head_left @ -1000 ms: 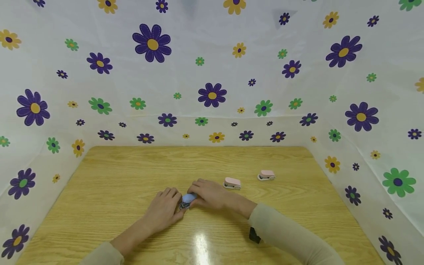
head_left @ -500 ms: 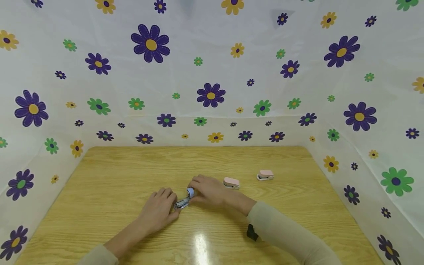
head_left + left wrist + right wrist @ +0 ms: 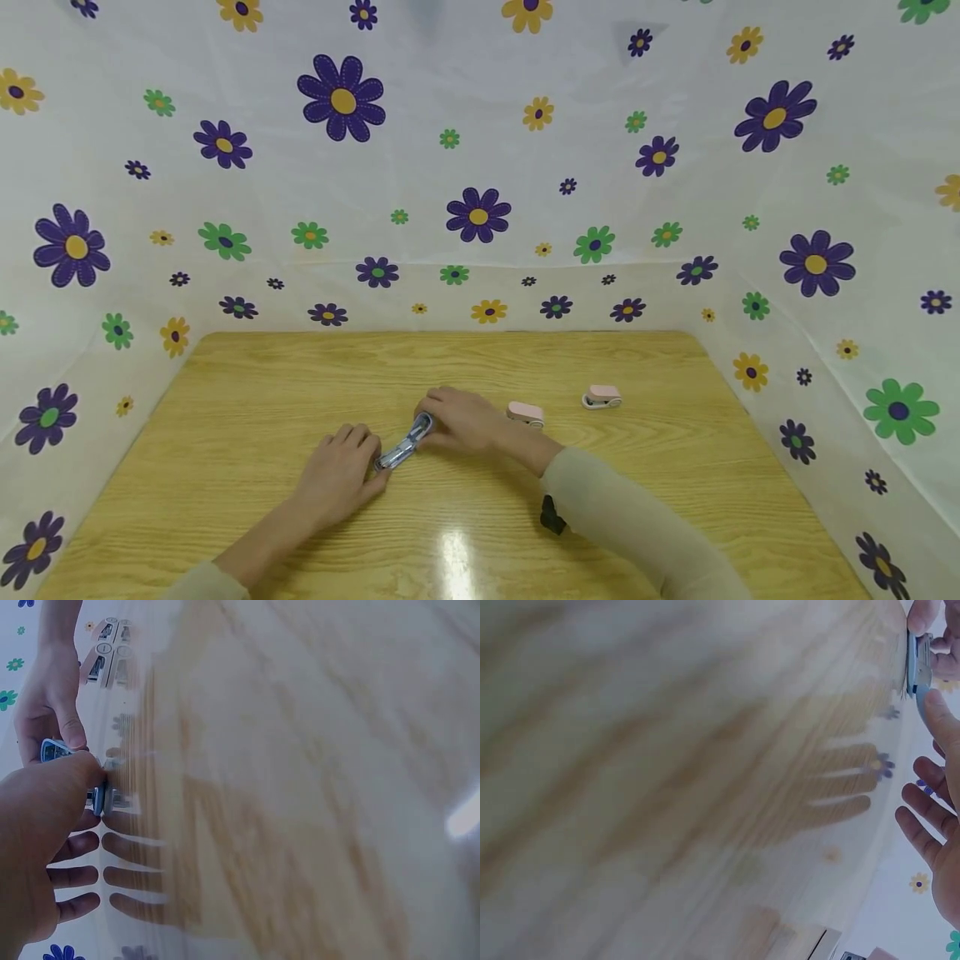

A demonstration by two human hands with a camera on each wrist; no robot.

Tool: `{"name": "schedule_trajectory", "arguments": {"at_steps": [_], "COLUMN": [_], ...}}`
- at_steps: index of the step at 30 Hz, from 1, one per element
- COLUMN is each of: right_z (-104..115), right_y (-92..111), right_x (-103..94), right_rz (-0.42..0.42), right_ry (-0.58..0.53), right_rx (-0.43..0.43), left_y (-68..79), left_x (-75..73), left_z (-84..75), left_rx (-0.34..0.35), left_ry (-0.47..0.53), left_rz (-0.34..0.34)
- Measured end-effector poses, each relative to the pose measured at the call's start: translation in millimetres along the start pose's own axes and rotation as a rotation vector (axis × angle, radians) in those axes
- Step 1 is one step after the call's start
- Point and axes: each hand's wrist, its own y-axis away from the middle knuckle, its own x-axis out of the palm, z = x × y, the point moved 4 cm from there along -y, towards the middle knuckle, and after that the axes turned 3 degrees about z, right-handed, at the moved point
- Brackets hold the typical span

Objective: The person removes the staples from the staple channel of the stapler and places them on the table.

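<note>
A blue stapler (image 3: pixel 402 448) lies on the wooden table with its top swung back, its metal insides showing in the head view. My left hand (image 3: pixel 337 475) pinches its near-left end between thumb and finger. At the far-right end, my right hand (image 3: pixel 461 421) holds the raised blue top. In the left wrist view the left hand (image 3: pixel 45 825) covers part of the stapler (image 3: pixel 99 796), and its other fingers rest by the tabletop. The right wrist view shows the right hand's (image 3: pixel 945 825) thumb against the stapler's blue part (image 3: pixel 921 709), the other fingers spread.
Two pink-and-white staplers stand beyond the right hand, one close by (image 3: pixel 525 413) and one farther right (image 3: pixel 602 396). A black object (image 3: pixel 552 515) shows beside the right sleeve (image 3: pixel 637 517). Flower-printed sheeting (image 3: pixel 480 150) encloses the table's (image 3: pixel 300 375) back and sides.
The stapler's blue top has swung back away from its base, opening it out. Both hands have shifted left with the stapler, the right one also slightly farther from me. The pink staplers stayed put.
</note>
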Motion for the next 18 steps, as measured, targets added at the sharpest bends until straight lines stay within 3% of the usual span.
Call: {"name": "schedule_trajectory", "arguments": {"at_steps": [11,18], "right_z": [-7.3,-8.6], "right_y": [-19.4,-23.4], "right_x": [6.8,9.6], "right_rz": [0.042,0.067], "right_ry": [0.019,0.035], "right_rx": [0.047,0.073], "left_y": [5.4,7.3], "left_x": [3.0,3.8], "left_z": [15.9,15.8], "left_rx": [-0.034,-0.061], "left_ry": [-0.029,-0.045], "left_rz": [-0.012,-0.039]}}
